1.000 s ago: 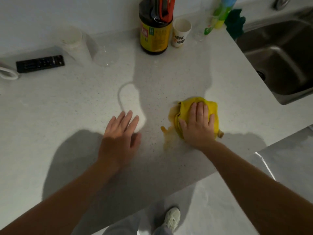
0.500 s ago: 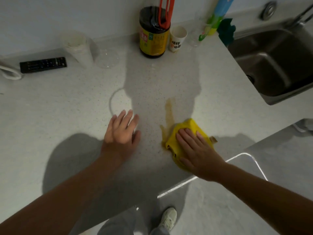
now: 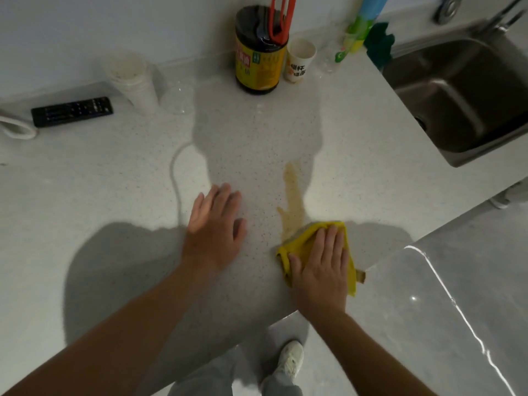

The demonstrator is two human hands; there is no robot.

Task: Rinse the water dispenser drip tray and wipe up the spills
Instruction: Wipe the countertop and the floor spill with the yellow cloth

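Note:
A yellow cloth (image 3: 303, 244) lies bunched on the pale speckled countertop (image 3: 85, 195), close to its front edge. My right hand (image 3: 321, 270) presses flat on the cloth, fingers together, covering most of it. A brownish spill streak (image 3: 293, 195) runs from the cloth's far edge away from me. My left hand (image 3: 214, 227) rests flat on the counter to the left of the spill, fingers apart, holding nothing. No drip tray is in view.
A steel sink (image 3: 463, 95) is set into the counter at the far right. At the back stand a dark jar with a yellow label (image 3: 258, 61), a paper cup (image 3: 298, 61), a white cup stack (image 3: 133, 81), a black remote (image 3: 71, 111) and a green cloth (image 3: 378, 47).
My right hand dragged the yellow cloth toward me to the counter's front edge, uncovering a brown streak behind it. My left hand stayed flat in about the same place.

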